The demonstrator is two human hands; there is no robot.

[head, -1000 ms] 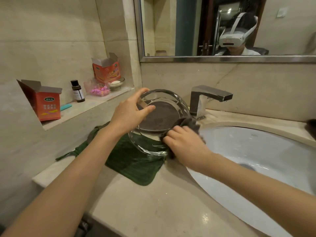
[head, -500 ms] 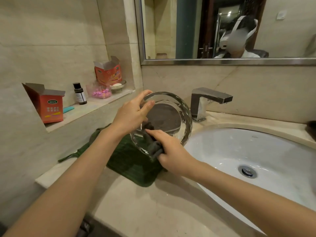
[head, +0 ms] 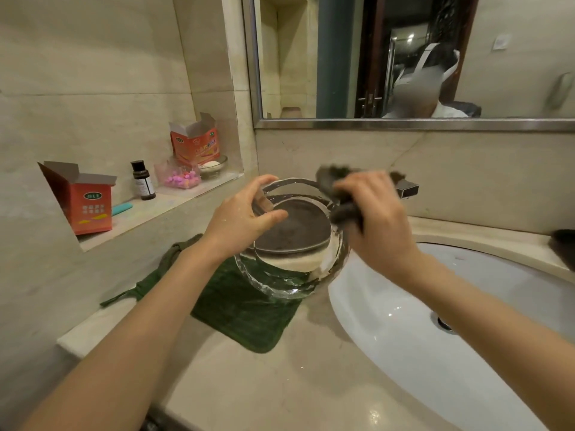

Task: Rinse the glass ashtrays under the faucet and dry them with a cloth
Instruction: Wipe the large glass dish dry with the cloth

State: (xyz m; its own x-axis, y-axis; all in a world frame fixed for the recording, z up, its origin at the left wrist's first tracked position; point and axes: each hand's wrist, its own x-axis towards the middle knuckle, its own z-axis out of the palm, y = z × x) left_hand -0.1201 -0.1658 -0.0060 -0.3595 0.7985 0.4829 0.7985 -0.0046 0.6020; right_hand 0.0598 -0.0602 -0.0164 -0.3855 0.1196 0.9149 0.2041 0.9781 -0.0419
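A large round glass ashtray (head: 292,259) with a dark inner base is held tilted on edge above the counter, between the green towel and the basin. My left hand (head: 239,219) grips its upper left rim, thumb inside. My right hand (head: 370,219) holds a bunched dark grey cloth (head: 339,188) against the ashtray's upper right rim. The chrome faucet (head: 407,189) is mostly hidden behind my right hand and the cloth; no water is seen running.
A green towel (head: 245,309) lies flat on the beige counter (head: 264,390) under the ashtray. The white basin (head: 435,337) fills the right. A wall niche at left holds two orange boxes (head: 90,203), a small dark bottle (head: 143,180) and dishes. A dark object (head: 564,247) sits at the far right edge.
My right hand with the cloth has swept from the ashtray's lower left rim up to its upper right rim. The left hand keeps its grip; the ashtray has turned slightly.
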